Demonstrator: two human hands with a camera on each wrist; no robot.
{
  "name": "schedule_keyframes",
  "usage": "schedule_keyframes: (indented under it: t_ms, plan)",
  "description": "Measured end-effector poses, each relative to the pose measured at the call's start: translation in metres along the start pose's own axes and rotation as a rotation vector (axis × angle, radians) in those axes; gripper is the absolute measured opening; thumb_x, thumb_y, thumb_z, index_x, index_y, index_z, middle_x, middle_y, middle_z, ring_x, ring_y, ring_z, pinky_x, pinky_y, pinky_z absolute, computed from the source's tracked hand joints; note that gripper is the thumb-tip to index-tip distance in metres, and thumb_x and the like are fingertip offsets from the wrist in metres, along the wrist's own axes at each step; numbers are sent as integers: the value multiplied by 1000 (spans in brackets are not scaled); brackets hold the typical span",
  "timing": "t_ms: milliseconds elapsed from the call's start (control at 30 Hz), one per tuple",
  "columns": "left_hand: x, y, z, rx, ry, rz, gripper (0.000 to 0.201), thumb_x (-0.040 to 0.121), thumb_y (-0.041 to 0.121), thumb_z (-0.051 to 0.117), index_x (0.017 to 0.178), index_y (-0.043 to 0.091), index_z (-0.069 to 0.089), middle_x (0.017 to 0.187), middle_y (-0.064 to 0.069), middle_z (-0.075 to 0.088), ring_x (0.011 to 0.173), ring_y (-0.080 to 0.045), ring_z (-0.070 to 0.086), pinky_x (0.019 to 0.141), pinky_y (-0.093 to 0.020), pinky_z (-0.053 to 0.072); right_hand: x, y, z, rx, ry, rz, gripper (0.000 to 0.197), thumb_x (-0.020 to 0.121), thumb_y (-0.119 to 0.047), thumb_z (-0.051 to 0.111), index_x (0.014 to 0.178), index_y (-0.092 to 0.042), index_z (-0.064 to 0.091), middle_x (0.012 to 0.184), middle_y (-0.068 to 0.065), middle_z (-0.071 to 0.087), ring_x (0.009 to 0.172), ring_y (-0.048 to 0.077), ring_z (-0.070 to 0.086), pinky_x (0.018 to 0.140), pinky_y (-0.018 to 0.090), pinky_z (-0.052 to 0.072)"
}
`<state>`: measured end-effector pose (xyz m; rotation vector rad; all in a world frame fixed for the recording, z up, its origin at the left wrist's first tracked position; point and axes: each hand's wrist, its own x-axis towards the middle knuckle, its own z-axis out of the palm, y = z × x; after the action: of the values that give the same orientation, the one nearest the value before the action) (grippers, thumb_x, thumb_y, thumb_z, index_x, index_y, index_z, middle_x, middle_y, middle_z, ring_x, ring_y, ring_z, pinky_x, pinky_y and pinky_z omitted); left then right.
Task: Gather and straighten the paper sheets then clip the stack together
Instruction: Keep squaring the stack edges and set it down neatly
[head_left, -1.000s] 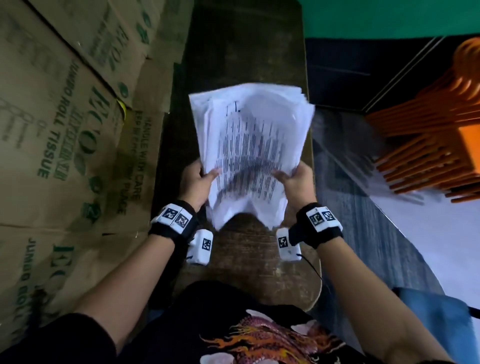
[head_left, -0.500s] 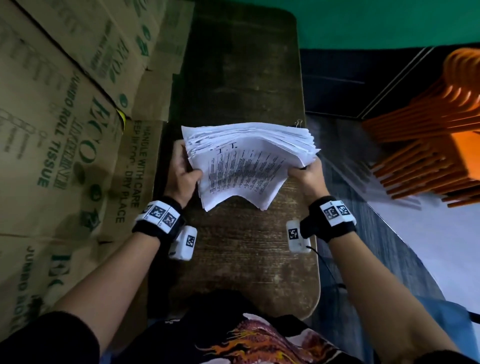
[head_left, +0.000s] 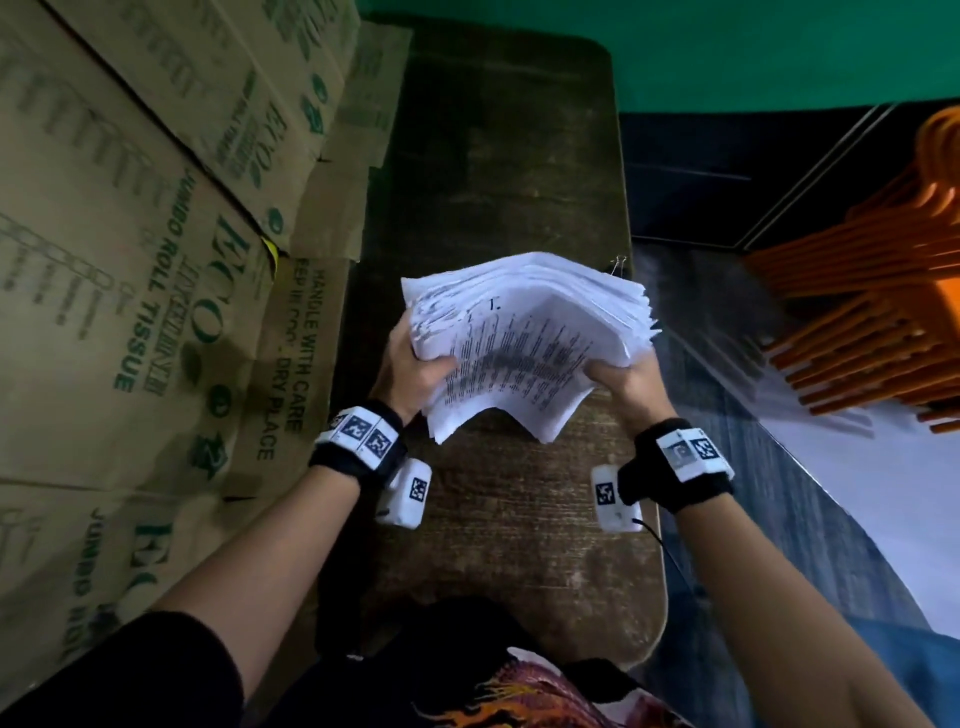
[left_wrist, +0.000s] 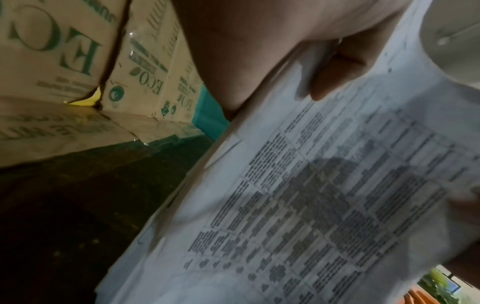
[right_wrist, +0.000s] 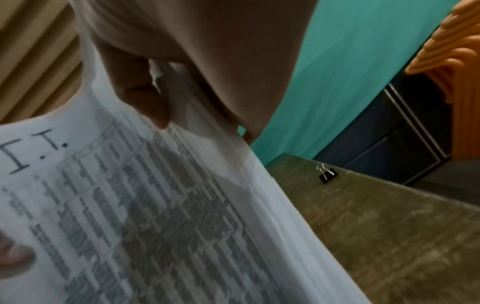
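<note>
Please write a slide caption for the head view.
Both hands hold a paper stack above the table.

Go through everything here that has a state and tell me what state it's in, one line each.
paper stack: held above the table, bowed, edges still uneven, unclipped
binder clip: lying on the table near its far right edge, apart from the stack
left hand: grips the stack's left side, thumb on top
right hand: grips the stack's right side, thumb on top
table: bare wood under the lifted stack
</note>
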<state>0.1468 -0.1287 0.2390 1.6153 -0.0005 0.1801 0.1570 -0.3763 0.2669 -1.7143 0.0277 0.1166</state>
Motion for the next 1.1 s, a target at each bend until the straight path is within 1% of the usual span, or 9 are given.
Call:
schedule_keyframes:
  t_ms: [100,200,300,433,533,733,833,933,1100]
  plan:
    - [5,11,-11,-34,-12,99,50,65,7,68,112,14,53,105,-8,61,103,-23,61,89,-42,51,1,-22,-15,64,7,-109,57,67,0,65,121,-6,48,102,-5,64,95,8,59,80,25,49]
    - [11,22,-8,-24,-65,153,50,68,11,75,111,21,50,103,5,65,99,-12,63,87,-31,52,-5,-57,-19,-53,-40,-270,67,73,-10,70,132,-15,38,118,9,53,103,22,55,85,40,48]
    - [15,20,-7,19,-72,141,51,68,12,77,110,22,50,104,18,68,98,0,64,84,-19,51,-3,-100,-11,-528,12,-486,74,81,-25,68,144,-17,29,140,7,42,128,17,43,108,43,36]
    - [19,12,-10,25,-83,94,52,67,15,74,113,15,51,104,15,67,102,2,63,88,-21,52,14,-120,33,-1162,-74,-561,85,82,-57,55,150,-19,20,154,2,29,144,18,23,115,43,15]
    - [23,8,-10,41,-87,104,55,66,16,72,116,4,51,111,7,61,104,4,61,90,-18,50,24,-101,46,-1385,-322,-492,91,78,-57,62,149,-17,22,149,5,37,140,24,30,115,48,17]
    - [31,8,-10,82,-78,131,48,67,7,73,112,4,57,104,8,62,96,12,62,83,-11,50,29,-102,32,-1428,-301,-560,90,70,-45,73,145,-26,28,137,1,48,129,24,44,110,53,25]
    - [32,5,-9,75,-47,77,46,68,-3,71,112,6,60,103,5,64,92,9,64,82,-16,53,29,-107,12,-1452,-246,-495,68,70,-37,73,132,-29,45,117,0,62,111,26,57,104,49,28]
    - [31,5,-12,80,1,109,39,68,6,74,106,10,64,102,9,67,93,0,67,82,-29,55,34,-111,-21,-1330,-182,-357,39,70,-35,76,106,-27,62,94,0,67,98,28,62,95,44,36]
    - [27,2,-15,-67,27,-38,34,73,-2,75,99,17,67,94,10,73,95,-11,68,81,-25,54,33,-53,-38,-89,-228,-115,45,67,-6,79,109,-10,62,100,2,68,93,10,62,84,24,52]
